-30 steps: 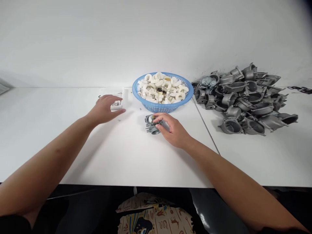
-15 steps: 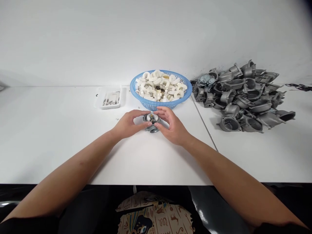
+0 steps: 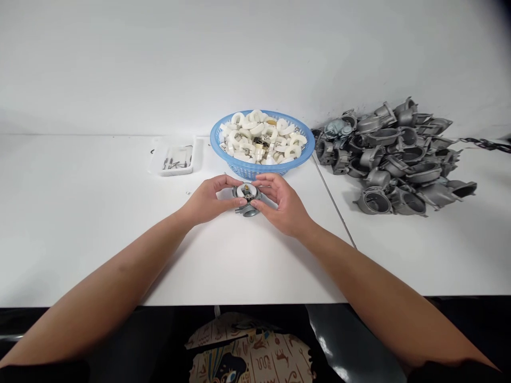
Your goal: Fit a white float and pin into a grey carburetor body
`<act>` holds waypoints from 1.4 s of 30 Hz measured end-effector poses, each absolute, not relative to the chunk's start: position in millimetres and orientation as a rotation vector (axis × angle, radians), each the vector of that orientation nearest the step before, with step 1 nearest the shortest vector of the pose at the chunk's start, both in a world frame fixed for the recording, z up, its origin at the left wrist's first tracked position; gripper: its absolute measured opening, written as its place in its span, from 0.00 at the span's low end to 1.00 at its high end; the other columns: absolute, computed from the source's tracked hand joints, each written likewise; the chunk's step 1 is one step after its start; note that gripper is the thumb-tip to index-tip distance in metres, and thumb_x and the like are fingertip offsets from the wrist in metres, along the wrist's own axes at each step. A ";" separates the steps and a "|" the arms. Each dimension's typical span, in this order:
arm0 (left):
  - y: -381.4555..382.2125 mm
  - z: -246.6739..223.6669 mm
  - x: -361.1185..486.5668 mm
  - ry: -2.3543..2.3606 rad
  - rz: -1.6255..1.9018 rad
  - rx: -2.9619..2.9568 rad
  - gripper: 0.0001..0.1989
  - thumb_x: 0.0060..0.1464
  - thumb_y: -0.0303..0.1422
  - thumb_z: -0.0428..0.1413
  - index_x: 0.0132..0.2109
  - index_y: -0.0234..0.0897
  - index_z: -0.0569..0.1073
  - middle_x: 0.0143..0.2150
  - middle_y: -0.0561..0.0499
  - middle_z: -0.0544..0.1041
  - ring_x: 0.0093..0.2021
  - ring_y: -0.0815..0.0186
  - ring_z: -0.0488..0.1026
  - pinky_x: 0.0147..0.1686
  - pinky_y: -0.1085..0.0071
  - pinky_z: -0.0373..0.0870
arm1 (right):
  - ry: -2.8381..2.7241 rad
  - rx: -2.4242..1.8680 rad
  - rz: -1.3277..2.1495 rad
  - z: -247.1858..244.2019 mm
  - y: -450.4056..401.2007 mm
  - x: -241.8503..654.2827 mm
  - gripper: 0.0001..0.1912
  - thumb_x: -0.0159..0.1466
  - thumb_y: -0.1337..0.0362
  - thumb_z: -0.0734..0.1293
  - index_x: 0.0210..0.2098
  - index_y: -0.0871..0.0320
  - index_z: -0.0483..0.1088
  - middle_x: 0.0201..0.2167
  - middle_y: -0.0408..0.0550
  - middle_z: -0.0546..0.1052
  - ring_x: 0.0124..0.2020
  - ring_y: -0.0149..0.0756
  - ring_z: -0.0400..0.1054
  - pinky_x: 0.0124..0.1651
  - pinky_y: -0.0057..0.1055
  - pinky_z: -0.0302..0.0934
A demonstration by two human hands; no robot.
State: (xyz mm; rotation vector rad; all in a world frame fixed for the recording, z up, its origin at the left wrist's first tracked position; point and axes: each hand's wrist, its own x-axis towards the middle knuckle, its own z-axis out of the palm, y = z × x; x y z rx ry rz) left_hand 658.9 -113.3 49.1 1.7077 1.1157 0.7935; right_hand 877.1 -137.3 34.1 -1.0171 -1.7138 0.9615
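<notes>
A grey metal part [image 3: 250,210] with a white ring-shaped piece [image 3: 241,191] and a small brass post in its top sits on the white table, in front of the blue basket. My left hand [image 3: 205,202] grips its left side, thumb at the near edge and fingers behind. From the right, my right hand [image 3: 281,206] holds it the same way, with the thumb near the front of the white piece. The fingertips cover parts of its rim.
Behind the hands stands a blue basket [image 3: 255,169] heaped with white curved pieces. A clear tray [image 3: 175,171] with small thin metal parts lies at the left. Several grey metal housings [image 3: 399,154] are piled at the right, near a dark chain [image 3: 485,143].
The view has shifted slightly. Both hands still hold the metal part, and the white piece in it now shows more fully between the fingers.
</notes>
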 end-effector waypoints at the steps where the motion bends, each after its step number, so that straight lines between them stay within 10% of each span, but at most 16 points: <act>1: -114.6 49.5 659.1 1.140 0.809 1.769 0.23 0.48 0.46 0.67 0.48 0.41 0.76 0.52 0.46 0.80 0.54 0.53 0.75 0.56 0.55 0.70 | -1.746 -1.010 0.940 35.0 -137.7 877.4 0.22 0.62 0.64 0.70 0.55 0.53 0.65 0.55 0.49 0.73 0.58 0.41 0.69 0.65 0.46 0.61; 13: -118.8 46.6 655.9 1.245 0.820 2.041 0.21 0.53 0.51 0.60 0.48 0.43 0.74 0.47 0.50 0.79 0.51 0.55 0.75 0.53 0.60 0.70 | -1.865 -0.968 0.787 38.7 -139.1 877.5 0.10 0.67 0.62 0.66 0.47 0.51 0.74 0.50 0.44 0.78 0.58 0.42 0.69 0.61 0.42 0.65; 42: -117.5 40.4 656.3 1.072 0.834 1.963 0.23 0.58 0.47 0.59 0.58 0.44 0.73 0.59 0.47 0.76 0.55 0.56 0.73 0.59 0.58 0.66 | -1.793 -1.109 0.651 33.6 -144.9 863.6 0.14 0.65 0.61 0.67 0.50 0.53 0.67 0.50 0.47 0.75 0.48 0.40 0.70 0.52 0.39 0.66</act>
